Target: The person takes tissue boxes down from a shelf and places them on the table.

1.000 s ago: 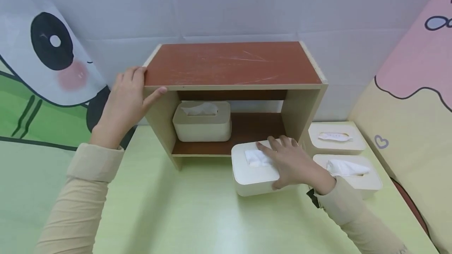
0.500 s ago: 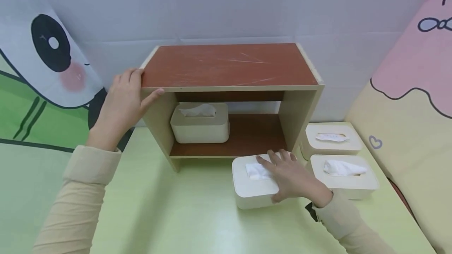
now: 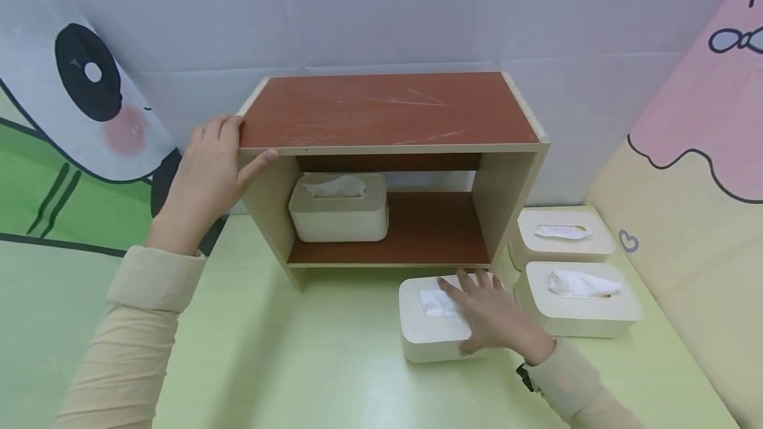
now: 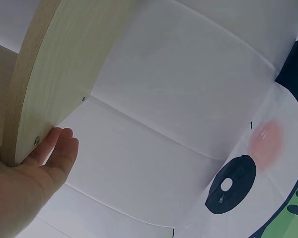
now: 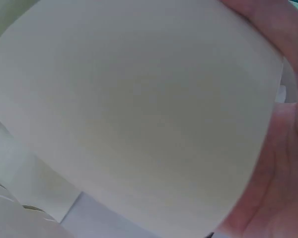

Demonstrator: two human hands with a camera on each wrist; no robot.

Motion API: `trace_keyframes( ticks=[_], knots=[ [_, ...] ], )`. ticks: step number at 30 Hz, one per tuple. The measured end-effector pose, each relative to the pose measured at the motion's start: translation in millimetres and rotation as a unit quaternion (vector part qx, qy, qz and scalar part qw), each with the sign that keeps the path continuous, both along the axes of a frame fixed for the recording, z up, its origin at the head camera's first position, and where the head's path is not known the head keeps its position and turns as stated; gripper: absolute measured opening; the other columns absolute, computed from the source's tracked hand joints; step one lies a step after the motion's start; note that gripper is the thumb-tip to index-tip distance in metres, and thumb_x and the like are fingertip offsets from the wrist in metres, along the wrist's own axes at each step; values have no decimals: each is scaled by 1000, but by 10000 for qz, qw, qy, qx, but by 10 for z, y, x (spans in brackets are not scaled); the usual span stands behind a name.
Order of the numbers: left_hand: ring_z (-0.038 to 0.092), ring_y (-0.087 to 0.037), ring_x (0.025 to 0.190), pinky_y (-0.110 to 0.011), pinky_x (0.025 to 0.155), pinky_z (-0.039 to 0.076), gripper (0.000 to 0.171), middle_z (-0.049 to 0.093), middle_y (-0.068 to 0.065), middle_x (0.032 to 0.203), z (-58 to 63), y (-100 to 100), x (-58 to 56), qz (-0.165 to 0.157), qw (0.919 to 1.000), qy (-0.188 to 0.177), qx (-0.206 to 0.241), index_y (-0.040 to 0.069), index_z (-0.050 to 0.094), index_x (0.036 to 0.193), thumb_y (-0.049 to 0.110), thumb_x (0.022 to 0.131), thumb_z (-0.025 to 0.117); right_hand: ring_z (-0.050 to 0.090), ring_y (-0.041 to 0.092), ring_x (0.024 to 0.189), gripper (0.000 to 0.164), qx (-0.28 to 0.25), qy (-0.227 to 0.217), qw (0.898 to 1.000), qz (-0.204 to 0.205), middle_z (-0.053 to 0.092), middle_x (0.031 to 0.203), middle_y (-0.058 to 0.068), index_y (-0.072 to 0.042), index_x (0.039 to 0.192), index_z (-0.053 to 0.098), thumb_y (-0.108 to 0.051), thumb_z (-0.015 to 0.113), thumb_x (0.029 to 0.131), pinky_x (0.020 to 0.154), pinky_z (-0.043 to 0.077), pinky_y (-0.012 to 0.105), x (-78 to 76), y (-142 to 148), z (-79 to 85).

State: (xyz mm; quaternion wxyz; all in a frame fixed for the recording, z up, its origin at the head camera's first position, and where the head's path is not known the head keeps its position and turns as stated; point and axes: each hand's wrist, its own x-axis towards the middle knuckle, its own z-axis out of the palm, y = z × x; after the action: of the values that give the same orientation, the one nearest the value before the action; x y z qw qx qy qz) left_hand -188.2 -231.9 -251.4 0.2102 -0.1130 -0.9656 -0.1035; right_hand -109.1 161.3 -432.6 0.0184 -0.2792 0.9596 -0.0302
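My left hand [image 3: 205, 177] holds the upper left corner of a small wooden shelf [image 3: 387, 111] with a brown top. In the left wrist view, the fingers [image 4: 64, 153] lie against the outer face of its side panel [image 4: 64, 69]. My right hand [image 3: 495, 316] grips a white tissue box [image 3: 426, 330] from above, thumb on the near side and fingers over the far edge. This box is low over the table in front of the shelf; whether it touches the table is unclear. In the right wrist view, the box's pale side [image 5: 134, 114] fills most of the picture.
Another tissue box [image 3: 340, 217] stands at the left inside the shelf. Two more boxes, a rear one [image 3: 563, 250] and a front one [image 3: 584, 323], sit to the right on the pale green table [image 3: 310, 363]. A printed cloth wall [image 3: 381, 12] rises behind.
The tissue box in my right hand has moved down and toward me, away from the shelf's front edge. My left hand keeps its hold on the shelf corner.
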Motion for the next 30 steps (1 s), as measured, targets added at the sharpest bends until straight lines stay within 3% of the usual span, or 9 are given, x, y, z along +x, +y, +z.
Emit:
trace_keyframes(
  ticks=[11,30],
  knots=[
    [32,-49,118,-57,100,26,80,34,-29,136,10,-22,-23,-20,9999,-89,85,-6,26,138,56,90,41,40,49,117,108,16,173,9998,-134,43,134,22,-17,139,39,-47,83,45,89,37,65,5,-19,-300],
    [32,-48,118,-55,101,26,80,35,-29,136,-30,22,-52,-128,9999,23,77,-6,27,138,56,89,42,37,52,120,114,-78,230,9990,-377,40,136,22,-18,140,35,-46,86,42,93,32,66,18,51,-534]
  ],
)
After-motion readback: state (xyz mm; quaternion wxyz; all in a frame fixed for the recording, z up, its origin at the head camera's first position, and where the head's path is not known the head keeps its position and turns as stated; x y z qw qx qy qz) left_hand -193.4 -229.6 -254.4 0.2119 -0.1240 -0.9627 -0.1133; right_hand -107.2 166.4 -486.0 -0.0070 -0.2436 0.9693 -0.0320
